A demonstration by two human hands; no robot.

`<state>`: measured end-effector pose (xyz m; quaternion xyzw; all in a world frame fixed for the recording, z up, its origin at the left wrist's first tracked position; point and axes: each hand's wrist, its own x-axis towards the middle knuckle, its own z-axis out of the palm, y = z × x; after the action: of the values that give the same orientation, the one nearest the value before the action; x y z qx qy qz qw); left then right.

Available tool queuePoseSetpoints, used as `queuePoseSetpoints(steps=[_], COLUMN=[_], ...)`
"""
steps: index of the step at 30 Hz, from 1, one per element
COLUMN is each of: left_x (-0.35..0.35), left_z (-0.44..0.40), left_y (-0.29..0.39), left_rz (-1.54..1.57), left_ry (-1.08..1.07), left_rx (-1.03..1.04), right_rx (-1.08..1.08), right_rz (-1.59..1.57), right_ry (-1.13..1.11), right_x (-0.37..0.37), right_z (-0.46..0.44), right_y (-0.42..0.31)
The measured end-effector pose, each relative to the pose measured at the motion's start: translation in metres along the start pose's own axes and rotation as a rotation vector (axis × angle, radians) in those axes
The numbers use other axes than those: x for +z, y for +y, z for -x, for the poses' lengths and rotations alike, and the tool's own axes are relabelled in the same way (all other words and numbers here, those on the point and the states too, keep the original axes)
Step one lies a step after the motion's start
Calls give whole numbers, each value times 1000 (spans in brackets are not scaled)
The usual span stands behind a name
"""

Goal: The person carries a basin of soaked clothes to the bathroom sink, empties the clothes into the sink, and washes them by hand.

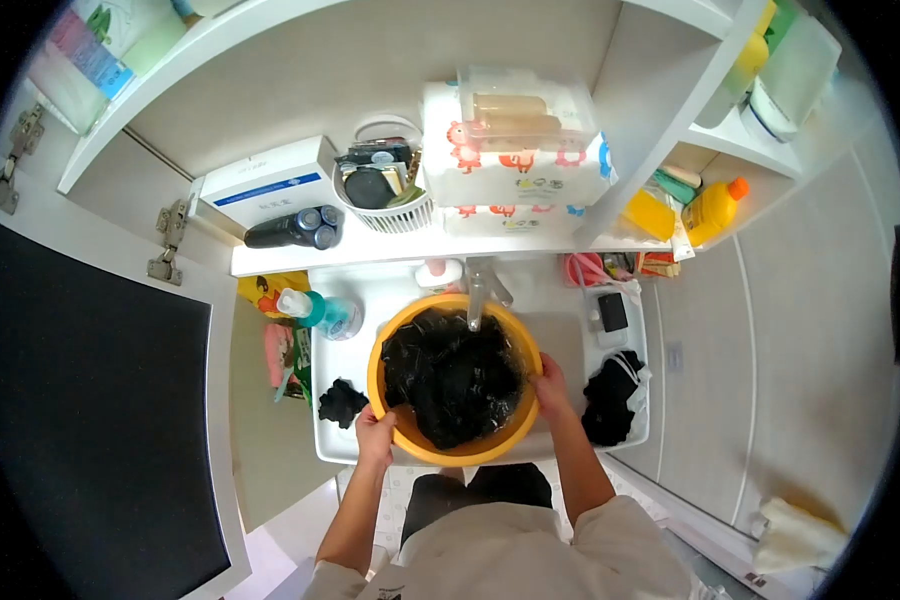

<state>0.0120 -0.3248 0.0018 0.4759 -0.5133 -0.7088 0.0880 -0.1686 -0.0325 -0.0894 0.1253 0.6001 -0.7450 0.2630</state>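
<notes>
Near edge: the wearer's pale shirt and dark shorts, close up to the sink. Left hand: fingers closed on the near-left rim of the yellow basin. Right hand: fingers closed on its right side; fingertips partly hidden by the wall.

The basin sits mid-sink, overlapping the front edge in this view; whether it rests there or is slightly lifted, cannot tell. Inside, a dark mass of cloth with wet-looking glints – probably soaking in water.

To either side, in the sink: a small black cloth near the left hand, a black-and-white cloth right of the right arm. Farther left, a teal-topped bottle.

Beyond: the tap, its spout over the basin's far part; flow not discernible. A pump bottle stands just left of it. Farthest, the shelf bears a shaver, a white basket and tissue packs.

Judgement: step in hand is steadying or positioning the loaded basin. Any shift calls for an even two-handed grip and a level rim – the contents could slosh – plus clearance from the spout.
</notes>
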Motion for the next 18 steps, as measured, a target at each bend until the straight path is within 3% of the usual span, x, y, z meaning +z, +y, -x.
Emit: queuePoseSetpoints(steps=[3, 12, 18], left_x=[-2, -5, -4], left_z=[9, 58, 64], left_y=[4, 51, 61], left_rz=[78, 3, -3], left_ry=[-4, 35, 24], left_rx=[14, -33, -72], right_rx=[179, 316, 371], right_rz=[52, 35, -5], right_ry=[5, 29, -79], right_x=[-7, 15, 15], right_z=[0, 36, 25], right_y=[15, 4, 8])
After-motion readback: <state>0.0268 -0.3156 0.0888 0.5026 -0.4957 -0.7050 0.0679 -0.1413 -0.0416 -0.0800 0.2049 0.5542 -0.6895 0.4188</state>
